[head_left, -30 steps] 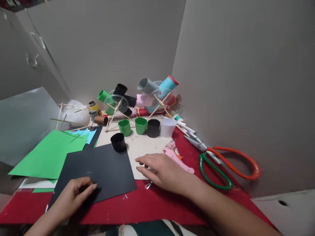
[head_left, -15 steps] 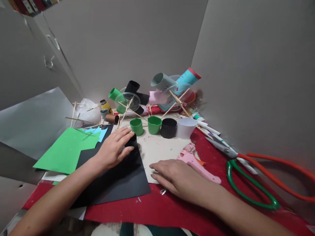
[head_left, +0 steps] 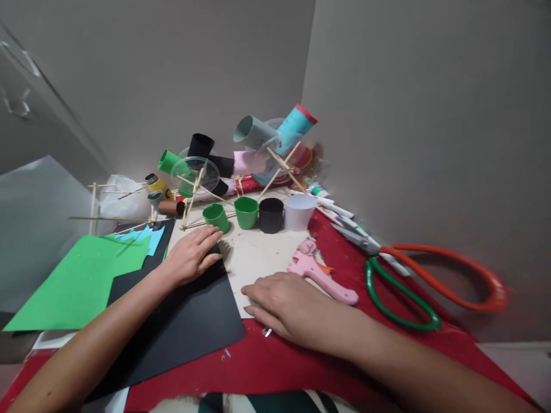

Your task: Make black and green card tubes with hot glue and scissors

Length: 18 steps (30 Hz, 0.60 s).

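Note:
My left hand (head_left: 191, 255) reaches over black paper (head_left: 185, 321), its fingers and thumb around a small black paper cup (head_left: 214, 249), mostly hidden by the hand. Just beyond the fingertips stands a green paper cup (head_left: 216, 218). In a row to its right are a second green cup (head_left: 247, 213), a black cup (head_left: 271, 216) and a white cup (head_left: 300, 212). My right hand (head_left: 293, 307) lies palm down, fingers loosely extended and holding nothing, at the front of the white board (head_left: 258, 258). A pink glue gun (head_left: 321, 272) lies just beyond it.
Large scissors (head_left: 404, 258) with orange and green handles lie at right on the red cloth (head_left: 267, 367). Behind the cups stand stick frames carrying clear discs (head_left: 196, 175) and paper tubes (head_left: 253, 132). Green paper (head_left: 81, 281) lies at left. Grey walls (head_left: 408, 115) rise behind.
The view has swung right, so everything sits further left in the picture. My left hand has shifted slightly toward the nearest green cup and now covers more of the small black cup. My right hand stays put.

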Motion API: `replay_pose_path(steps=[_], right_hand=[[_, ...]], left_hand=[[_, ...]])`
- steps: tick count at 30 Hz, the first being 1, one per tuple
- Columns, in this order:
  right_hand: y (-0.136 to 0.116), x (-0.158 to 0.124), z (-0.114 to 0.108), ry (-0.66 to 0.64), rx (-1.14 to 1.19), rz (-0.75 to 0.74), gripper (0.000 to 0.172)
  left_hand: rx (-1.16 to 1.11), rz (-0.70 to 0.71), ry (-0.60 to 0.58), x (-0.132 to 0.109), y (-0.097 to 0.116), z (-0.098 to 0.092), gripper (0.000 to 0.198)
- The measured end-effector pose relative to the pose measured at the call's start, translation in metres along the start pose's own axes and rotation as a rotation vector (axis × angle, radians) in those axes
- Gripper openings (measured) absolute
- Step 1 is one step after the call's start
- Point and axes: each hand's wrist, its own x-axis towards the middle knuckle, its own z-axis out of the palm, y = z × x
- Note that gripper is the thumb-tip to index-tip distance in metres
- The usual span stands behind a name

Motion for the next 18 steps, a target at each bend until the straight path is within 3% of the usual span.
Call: replay_pose_path(steps=[3,6,10,12,15,18], right_hand=[[0.004,0.001,-0.001,0.059,0.005,-0.021,0.021],[0.015,-0.007,-0.006,0.218,0.015,0.039,0.022],[0.028,-0.047,-0.023,0.427,-0.061,0.262,0.032],[0.034,-0.072,-0.031,0.537,-0.274,0.459,0.035],[0.042,-0.099,-0.035,0.432,-0.562,0.739,0.039],[0.049,-0.113,-0.029,0.401,-0.671,0.807,0.041]], left_hand=[[-0.037,-0.014,0.012,0.001,0.001,-0.004,0.05],[-0.09,-0.016,0.065,-0.005,0.005,-0.014,0.053],[-0.178,-0.107,0.196,-0.029,0.003,-0.03,0.055],[-0.212,-0.224,0.221,-0.044,-0.004,-0.03,0.054],[-0.241,-0.395,0.158,-0.061,-0.021,-0.017,0.056],[-0.232,-0.433,0.088,-0.068,-0.035,0.002,0.055]])
